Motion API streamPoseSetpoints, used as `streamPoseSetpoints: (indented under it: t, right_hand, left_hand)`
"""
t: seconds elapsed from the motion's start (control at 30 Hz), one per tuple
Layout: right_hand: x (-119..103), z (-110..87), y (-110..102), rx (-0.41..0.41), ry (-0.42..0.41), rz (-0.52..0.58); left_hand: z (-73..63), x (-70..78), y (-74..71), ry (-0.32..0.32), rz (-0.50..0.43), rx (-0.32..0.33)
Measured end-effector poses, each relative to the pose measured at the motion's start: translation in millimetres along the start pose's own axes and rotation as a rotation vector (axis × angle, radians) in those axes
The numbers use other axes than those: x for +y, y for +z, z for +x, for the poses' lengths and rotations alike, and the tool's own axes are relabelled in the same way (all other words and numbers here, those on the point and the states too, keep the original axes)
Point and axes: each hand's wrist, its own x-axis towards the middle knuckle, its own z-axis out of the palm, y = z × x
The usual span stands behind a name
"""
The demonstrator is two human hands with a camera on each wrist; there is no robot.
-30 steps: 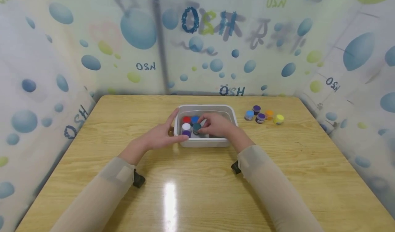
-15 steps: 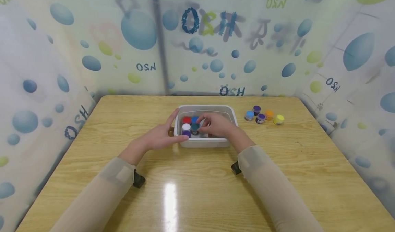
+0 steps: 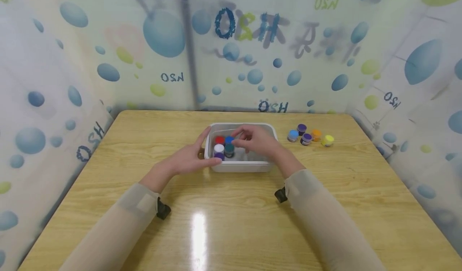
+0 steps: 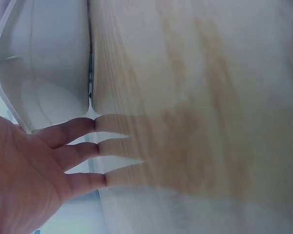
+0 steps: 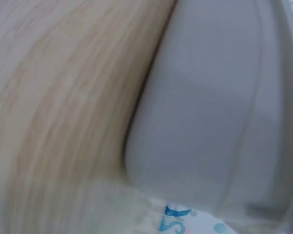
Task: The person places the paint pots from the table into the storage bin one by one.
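Wooden bench carries a white tub, where red jar, blue jar, white jar, purple jar and green jar already stand. Left hand spreads its fingers wide at the rim. Right hand bends its fingers narrowly beside the blue jar; if touching, one cannot tell. Five more jars lie outside, so filling seems half done.

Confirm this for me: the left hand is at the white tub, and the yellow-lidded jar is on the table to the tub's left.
Not quite: the yellow-lidded jar is on the table to the tub's right, as the head view shows. The left hand is at the white tub, as you said.
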Motion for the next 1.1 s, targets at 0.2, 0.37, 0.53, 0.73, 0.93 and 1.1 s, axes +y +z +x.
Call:
streamPoseSetpoints:
  t: [0.2, 0.37, 0.53, 0.73, 0.93, 1.1]
  right_hand:
    - [-0.6, -17.9, -16.0, 0.05, -0.04, 0.024]
    - [8.3, -38.6, -36.3, 0.101, -0.013, 0.057]
    - [24.3, -61.3, -57.1, 0.156, 0.002, 0.02]
    - [52.6, -88.6, -79.4, 0.205, 0.052, 0.001]
    - [84.7, -114.8, -96.3, 0.224, 0.099, -0.021]
    - [112.0, -128.4, -107.8, 0.207, 0.156, -0.062]
  left_hand:
    - [-0.6, 0.3, 0.2, 0.0, 0.017, 0.001]
    - [-1.4, 0.5, 0.0, 0.001, 0.021, 0.001]
    - [-1.8, 0.1, 0.8, 0.002, 0.025, 0.002]
    - [-2.0, 0.0, 1.8, -0.013, 0.023, 0.006]
    - [-3.2, 1.5, 2.3, -0.033, 0.007, 0.001]
    - [-2.8, 2.1, 1.0, -0.033, 0.018, 0.005]
